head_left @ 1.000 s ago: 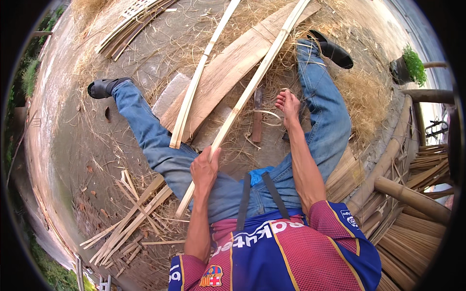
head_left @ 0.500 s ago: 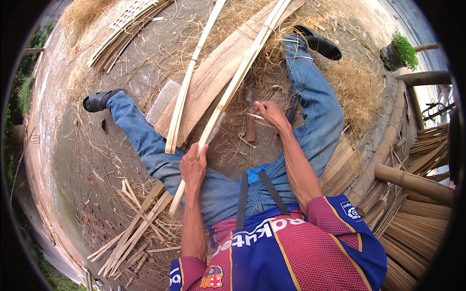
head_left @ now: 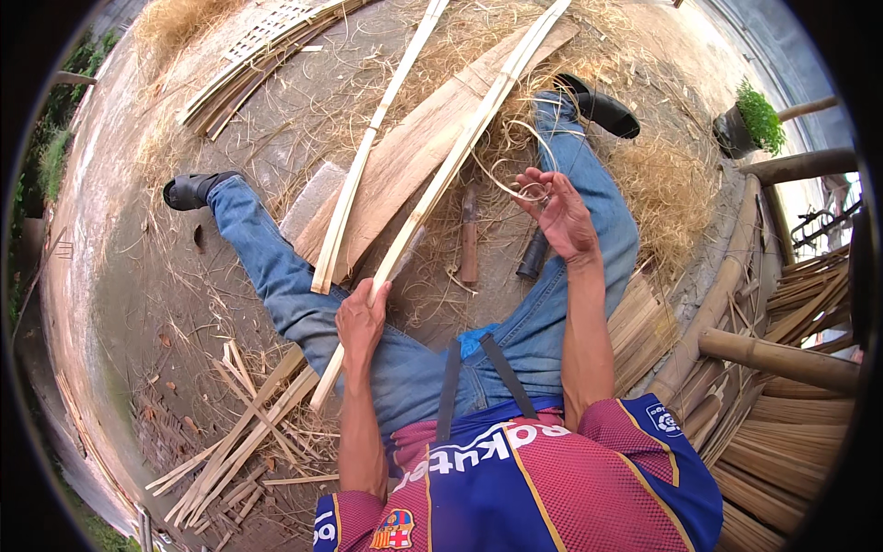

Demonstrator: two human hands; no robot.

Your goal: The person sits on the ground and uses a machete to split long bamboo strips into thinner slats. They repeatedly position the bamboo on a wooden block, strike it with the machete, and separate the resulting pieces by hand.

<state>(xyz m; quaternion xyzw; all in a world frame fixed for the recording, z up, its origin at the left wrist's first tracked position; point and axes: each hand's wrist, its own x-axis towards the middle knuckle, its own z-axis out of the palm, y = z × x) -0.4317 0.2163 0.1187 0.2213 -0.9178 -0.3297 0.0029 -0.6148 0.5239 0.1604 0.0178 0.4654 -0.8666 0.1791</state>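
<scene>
My left hand (head_left: 361, 317) is closed around a long pale bamboo strip (head_left: 432, 202) near its lower end. The strip runs from beside my left thigh up to the far edge of the view. Over my right knee, my right hand (head_left: 561, 221) has its palm turned up and fingers spread. A thin curled shaving (head_left: 504, 184) loops at its fingertips and trails toward the strip. Between my legs lies a tool with a brown wooden handle (head_left: 469, 253), its far end among shavings. A black cylindrical handle (head_left: 533, 255) rests by my right thigh.
Another long strip (head_left: 368, 147) leans over a wide wooden board (head_left: 405, 152), which rests on a grey block (head_left: 313, 198). Split strips (head_left: 235, 446) lie at the lower left, others (head_left: 248, 64) at the far left. Bamboo poles (head_left: 782, 359) stand right; shavings (head_left: 662, 193) cover the ground.
My right hand has risen away from the wooden-handled tool, turned palm up and spread its fingers, with the shaving now curled at them. My left hand keeps its hold on the strip.
</scene>
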